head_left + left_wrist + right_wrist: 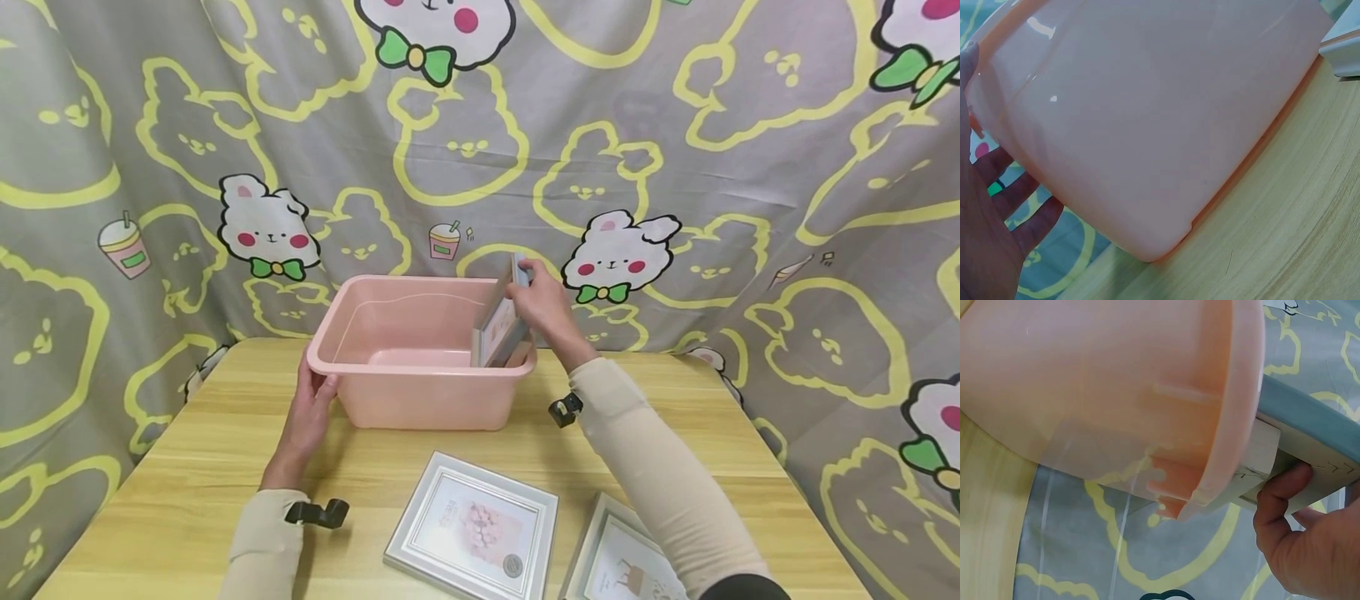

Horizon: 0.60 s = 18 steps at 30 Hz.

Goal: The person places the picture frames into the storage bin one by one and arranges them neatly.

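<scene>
A pink plastic tub (427, 402) stands on the table toward the back. My left hand (306, 417) grips its left end, thumb at the front under the rim and fingers along the outer side. At the opposite end, my right hand (546, 302) pinches the upper edge of a picture frame (497, 332), which leans steeply inside the tub with its lower part below the rim. In the right wrist view, the fingers (1285, 494) bend against the back of that frame, beside a pale piece at the tub's rim.
A silver-white picture frame (546, 533) with a pink flower print lies flat in front of the tub. Another frame (592, 542) with a deer print lies to its right, partly under my right forearm. A patterned grey curtain (480, 108) hangs behind the wooden table (202, 433).
</scene>
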{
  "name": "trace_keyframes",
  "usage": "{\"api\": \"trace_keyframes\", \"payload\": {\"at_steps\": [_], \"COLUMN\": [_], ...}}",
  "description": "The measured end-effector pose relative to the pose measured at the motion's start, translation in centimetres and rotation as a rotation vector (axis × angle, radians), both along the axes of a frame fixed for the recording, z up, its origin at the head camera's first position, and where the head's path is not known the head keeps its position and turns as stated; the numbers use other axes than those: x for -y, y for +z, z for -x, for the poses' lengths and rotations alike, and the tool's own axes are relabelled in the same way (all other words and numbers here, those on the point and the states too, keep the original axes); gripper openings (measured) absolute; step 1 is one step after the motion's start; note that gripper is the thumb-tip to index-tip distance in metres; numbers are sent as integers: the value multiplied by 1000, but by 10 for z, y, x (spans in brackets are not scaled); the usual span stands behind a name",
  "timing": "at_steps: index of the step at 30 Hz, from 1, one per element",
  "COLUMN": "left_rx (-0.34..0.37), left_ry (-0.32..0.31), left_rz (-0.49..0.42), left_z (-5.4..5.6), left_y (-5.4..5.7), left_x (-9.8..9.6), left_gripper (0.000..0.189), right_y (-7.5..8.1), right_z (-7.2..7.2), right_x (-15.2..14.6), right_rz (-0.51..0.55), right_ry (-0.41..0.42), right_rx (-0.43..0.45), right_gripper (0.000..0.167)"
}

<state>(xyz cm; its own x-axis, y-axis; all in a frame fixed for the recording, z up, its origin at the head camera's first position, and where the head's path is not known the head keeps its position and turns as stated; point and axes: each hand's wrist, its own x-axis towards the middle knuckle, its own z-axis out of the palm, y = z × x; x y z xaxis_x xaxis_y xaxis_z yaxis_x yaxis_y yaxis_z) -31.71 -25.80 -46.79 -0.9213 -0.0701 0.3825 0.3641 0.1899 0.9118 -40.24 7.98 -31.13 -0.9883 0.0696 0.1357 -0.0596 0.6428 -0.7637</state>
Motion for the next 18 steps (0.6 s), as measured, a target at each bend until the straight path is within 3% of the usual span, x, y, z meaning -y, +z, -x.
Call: {"api": "trace_keyframes", "payload": {"at_steps": [18], "left_rx": [9], "left_ry": [-1], "left_rz": [-41], "left_z": [2], "left_y": [-1], "left_x": [0], "left_gripper": [62], "right_y": [-8], "right_z": [0], "right_x": [8], "right_rz": [-57], "right_ry": [-19], "right_rx": [-35], "right_gripper": [54]}}
